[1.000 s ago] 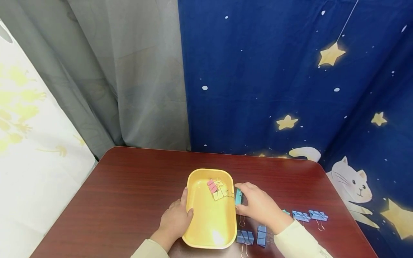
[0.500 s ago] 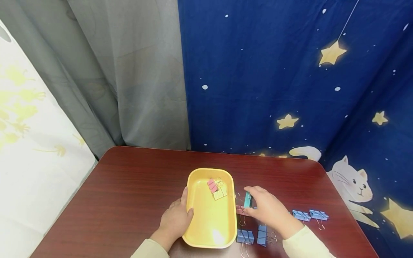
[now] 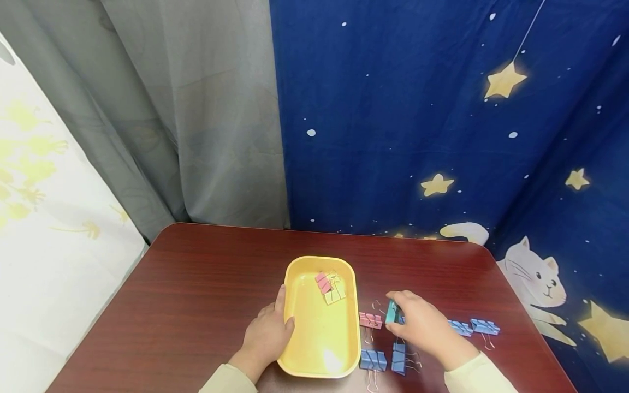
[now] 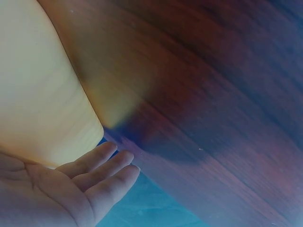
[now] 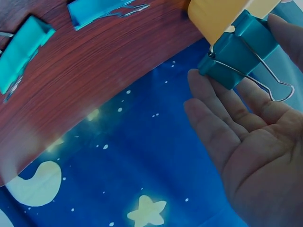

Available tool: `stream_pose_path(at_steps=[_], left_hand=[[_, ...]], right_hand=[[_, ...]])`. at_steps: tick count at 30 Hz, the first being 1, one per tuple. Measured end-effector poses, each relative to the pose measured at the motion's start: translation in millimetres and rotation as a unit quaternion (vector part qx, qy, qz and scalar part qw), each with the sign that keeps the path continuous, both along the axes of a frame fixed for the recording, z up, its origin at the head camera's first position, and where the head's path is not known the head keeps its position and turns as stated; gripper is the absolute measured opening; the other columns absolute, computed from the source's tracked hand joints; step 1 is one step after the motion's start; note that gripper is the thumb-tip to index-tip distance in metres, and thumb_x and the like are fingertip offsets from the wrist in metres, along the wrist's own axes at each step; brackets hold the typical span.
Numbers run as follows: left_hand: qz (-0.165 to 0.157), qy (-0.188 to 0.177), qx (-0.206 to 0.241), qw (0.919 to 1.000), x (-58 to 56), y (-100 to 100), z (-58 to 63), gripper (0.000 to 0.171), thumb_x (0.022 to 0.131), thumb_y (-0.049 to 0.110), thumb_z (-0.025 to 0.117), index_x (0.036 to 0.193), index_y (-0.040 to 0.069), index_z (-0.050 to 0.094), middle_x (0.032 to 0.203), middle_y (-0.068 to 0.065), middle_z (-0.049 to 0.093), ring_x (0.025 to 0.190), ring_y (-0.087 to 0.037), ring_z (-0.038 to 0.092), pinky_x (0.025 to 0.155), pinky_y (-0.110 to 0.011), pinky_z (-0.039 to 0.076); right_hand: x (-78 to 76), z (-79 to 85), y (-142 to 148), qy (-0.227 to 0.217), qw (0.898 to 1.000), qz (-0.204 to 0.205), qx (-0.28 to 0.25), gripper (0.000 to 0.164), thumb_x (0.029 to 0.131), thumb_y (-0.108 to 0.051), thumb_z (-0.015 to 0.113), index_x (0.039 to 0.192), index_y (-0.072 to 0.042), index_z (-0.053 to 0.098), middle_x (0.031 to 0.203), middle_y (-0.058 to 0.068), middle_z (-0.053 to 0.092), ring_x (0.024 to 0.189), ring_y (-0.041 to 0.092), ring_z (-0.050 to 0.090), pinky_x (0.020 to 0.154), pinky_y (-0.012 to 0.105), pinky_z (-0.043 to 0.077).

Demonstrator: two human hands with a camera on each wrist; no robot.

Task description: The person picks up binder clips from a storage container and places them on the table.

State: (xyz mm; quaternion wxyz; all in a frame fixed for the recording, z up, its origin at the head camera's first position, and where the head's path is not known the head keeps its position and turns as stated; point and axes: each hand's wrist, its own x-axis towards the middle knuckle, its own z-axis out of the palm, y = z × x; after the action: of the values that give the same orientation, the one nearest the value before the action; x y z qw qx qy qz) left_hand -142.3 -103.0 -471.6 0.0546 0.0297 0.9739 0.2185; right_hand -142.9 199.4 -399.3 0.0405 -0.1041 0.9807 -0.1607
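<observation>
My right hand (image 3: 419, 323) pinches a teal binder clip (image 3: 391, 312) between thumb and fingertips, to the right of the yellow tray. Its wire handles (image 5: 279, 90) stick out in the right wrist view. Against the tray's left side rests my left hand (image 3: 265, 332), thumb over the rim; its other fingers (image 4: 106, 165) look straight in the left wrist view. Inside the yellow tray (image 3: 314, 341) lie a pink binder clip (image 3: 322, 283) and pale yellow binder clips (image 3: 336, 295). Another pink binder clip (image 3: 371, 321) sits on the table just outside the tray.
Blue binder clips stand near the tray's lower right, one (image 3: 373, 360) beside another (image 3: 399, 358). Farther right are two more, a partly covered blue clip (image 3: 460, 328) and a blue clip (image 3: 485, 327). Curtains (image 3: 393, 136) hang behind the dark red table (image 3: 216, 273).
My right hand has moved right and slightly nearer, carrying the teal binder clip away from the tray's edge. This uncovers the pink clip on the table. The left hand and tray stay put.
</observation>
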Motion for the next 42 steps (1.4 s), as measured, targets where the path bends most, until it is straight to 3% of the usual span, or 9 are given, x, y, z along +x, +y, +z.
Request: stream_pose_path(at_steps=[12, 37, 42], left_hand=[[0.0, 0.012, -0.001, 0.9999, 0.1, -0.5, -1.3, 0.073, 0.094, 0.03, 0.055, 0.153, 0.005, 0.02, 0.13, -0.024, 0.056, 0.118, -0.042, 0.055, 0.089, -0.055, 0.049], [0.003, 0.005, 0.001, 1.0, 0.7, -0.1, -0.8, 0.073, 0.095, 0.031, 0.055, 0.154, 0.006, 0.019, 0.131, -0.024, 0.055, 0.119, -0.042, 0.054, 0.09, -0.055, 0.048], [0.003, 0.009, 0.005, 0.9999, 2.1, 0.2, 1.3, 0.073, 0.095, 0.03, 0.055, 0.154, 0.006, 0.02, 0.13, -0.025, 0.056, 0.118, -0.042, 0.054, 0.09, -0.055, 0.048]], right_hand=[[9.5, -2.2, 19.6, -0.012, 1.0, 0.005, 0.009, 0.059, 0.069, -0.023, 0.086, 0.12, -0.003, 0.063, 0.113, 0.012, 0.064, 0.088, 0.02, 0.061, 0.085, 0.048, 0.053], [24.7, -15.6, 48.7, -0.061, 0.997, -0.032, 0.029, 0.053, 0.068, -0.026, 0.086, 0.111, -0.002, 0.065, 0.105, 0.012, 0.067, 0.085, 0.023, 0.061, 0.084, 0.053, 0.053], [27.3, -20.5, 53.9, -0.081, 0.995, -0.039, 0.034, 0.057, 0.069, -0.028, 0.085, 0.114, 0.0, 0.065, 0.113, 0.02, 0.065, 0.097, 0.033, 0.063, 0.088, 0.057, 0.05]])
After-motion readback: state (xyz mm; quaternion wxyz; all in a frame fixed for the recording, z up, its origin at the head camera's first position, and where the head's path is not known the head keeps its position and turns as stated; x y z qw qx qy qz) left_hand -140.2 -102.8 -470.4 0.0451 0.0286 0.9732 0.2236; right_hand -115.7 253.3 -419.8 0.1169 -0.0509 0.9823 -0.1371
